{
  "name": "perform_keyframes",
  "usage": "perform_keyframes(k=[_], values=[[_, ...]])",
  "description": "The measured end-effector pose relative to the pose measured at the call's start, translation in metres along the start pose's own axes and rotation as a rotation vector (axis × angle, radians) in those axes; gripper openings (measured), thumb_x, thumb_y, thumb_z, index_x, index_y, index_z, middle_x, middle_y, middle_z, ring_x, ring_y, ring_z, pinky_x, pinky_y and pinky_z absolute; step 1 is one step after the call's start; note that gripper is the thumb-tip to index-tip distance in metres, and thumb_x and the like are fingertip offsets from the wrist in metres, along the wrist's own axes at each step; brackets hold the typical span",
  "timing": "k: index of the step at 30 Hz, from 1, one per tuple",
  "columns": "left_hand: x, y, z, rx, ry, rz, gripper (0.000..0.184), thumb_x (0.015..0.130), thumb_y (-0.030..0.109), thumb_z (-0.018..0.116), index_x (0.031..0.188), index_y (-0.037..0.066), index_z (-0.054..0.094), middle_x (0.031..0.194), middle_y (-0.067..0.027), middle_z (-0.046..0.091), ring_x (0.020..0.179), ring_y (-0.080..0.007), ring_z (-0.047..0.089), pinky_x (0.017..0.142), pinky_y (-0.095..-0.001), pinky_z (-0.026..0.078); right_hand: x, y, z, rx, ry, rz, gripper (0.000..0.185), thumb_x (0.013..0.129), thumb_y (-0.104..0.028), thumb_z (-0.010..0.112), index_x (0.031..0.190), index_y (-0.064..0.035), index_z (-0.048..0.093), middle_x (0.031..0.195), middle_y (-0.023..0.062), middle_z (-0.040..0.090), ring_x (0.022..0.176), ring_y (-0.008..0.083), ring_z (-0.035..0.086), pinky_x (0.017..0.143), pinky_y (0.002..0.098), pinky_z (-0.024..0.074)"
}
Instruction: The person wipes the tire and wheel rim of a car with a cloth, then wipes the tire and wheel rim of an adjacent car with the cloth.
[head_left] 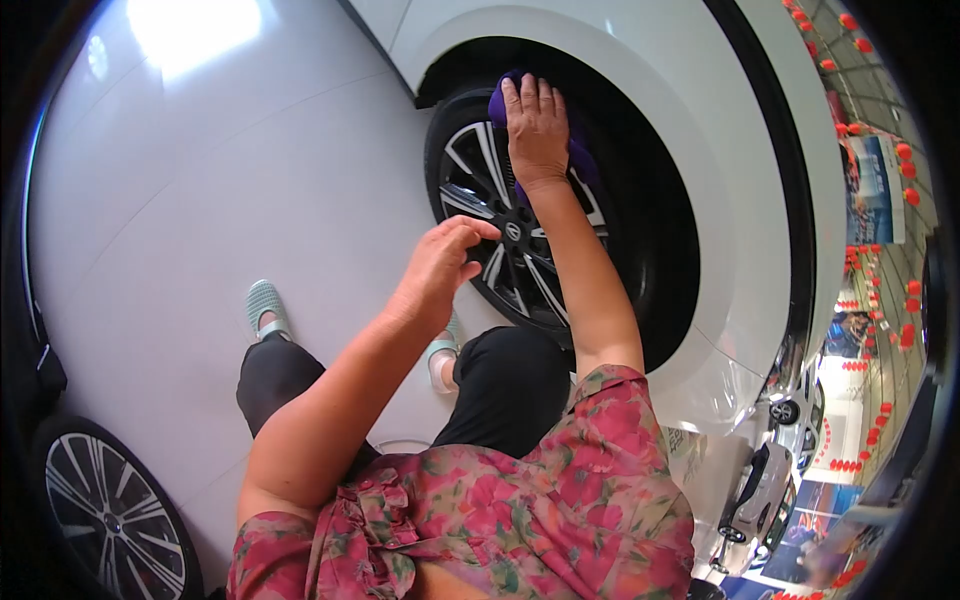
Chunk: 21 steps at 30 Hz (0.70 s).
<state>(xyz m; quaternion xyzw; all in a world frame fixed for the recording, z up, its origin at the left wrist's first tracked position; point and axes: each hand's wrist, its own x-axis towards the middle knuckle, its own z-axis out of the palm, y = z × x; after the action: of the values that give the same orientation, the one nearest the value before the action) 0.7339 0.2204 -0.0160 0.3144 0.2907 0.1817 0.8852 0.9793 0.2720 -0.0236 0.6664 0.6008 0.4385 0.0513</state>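
Observation:
A purple cloth [582, 158] lies against the upper part of the black tyre [436, 150] of a white car. My right hand [538, 122] presses on this cloth, its fingers laid over it, with cloth showing at both sides of the hand. Lower and to the left, my left hand [446, 262] hovers in front of the wheel with nothing in it, its index finger stretched out near the hub cap [513, 232] and its thumb apart. Black and silver spokes [541, 284] show between my two arms.
The white fender [735, 200] curves around the wheel on the right. Another car's wheel [115, 520] stands at the lower left. My feet in light green shoes [263, 300] rest on the pale glossy floor [200, 200]. Further cars [762, 490] and red decorations are at the right.

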Motion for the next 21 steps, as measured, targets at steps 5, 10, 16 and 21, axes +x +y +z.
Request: perform_keyframes(k=[5,10,16,21], values=[[-0.016,0.001,-0.005,0.071,-0.03,-0.008,0.022,0.089,0.021,0.048,0.099,0.012,0.065,0.101,-0.0009,0.051,0.102,-0.0119,0.045,0.099,-0.0354,0.037,0.003,-0.052,0.062,-0.068,-0.104,-0.125,0.046,0.09,-0.014,0.051,0.136,-0.0125,0.052,0.137,0.0112,0.051,0.129,0.0276,0.047,0.114,0.0397,0.0306],[-0.014,-0.01,-0.013,0.077,-0.084,-0.069,0.021,0.089,0.022,0.047,0.098,0.012,0.064,0.106,0.0011,0.055,0.105,-0.011,0.045,0.099,-0.0336,0.034,-0.012,-0.09,0.114,-0.079,-0.225,-0.266,0.047,0.093,-0.017,0.047,0.139,-0.0128,0.048,0.141,0.011,0.048,0.135,0.0271,0.041,0.118,0.0396,0.0235],[-0.016,-0.01,-0.019,0.048,-0.073,-0.051,0.021,0.088,0.022,0.048,0.097,0.011,0.064,0.107,0.0008,0.056,0.105,-0.0111,0.046,0.096,-0.0318,0.034,-0.05,-0.135,0.173,0.028,-0.367,-0.346,0.045,0.094,-0.018,0.043,0.138,-0.0119,0.049,0.145,0.011,0.045,0.139,0.0282,0.036,0.119,0.0427,0.0195],[-0.014,-0.012,-0.026,0.054,-0.013,-0.045,0.022,0.088,0.023,0.048,0.097,0.011,0.064,0.107,0.0002,0.056,0.105,-0.0109,0.046,0.095,-0.0313,0.035,-0.085,-0.153,0.184,-0.024,-0.611,-0.542,0.042,0.093,-0.02,0.047,0.133,-0.0099,0.055,0.147,0.0094,0.044,0.141,0.0274,0.032,0.119,0.0416,0.0176]])
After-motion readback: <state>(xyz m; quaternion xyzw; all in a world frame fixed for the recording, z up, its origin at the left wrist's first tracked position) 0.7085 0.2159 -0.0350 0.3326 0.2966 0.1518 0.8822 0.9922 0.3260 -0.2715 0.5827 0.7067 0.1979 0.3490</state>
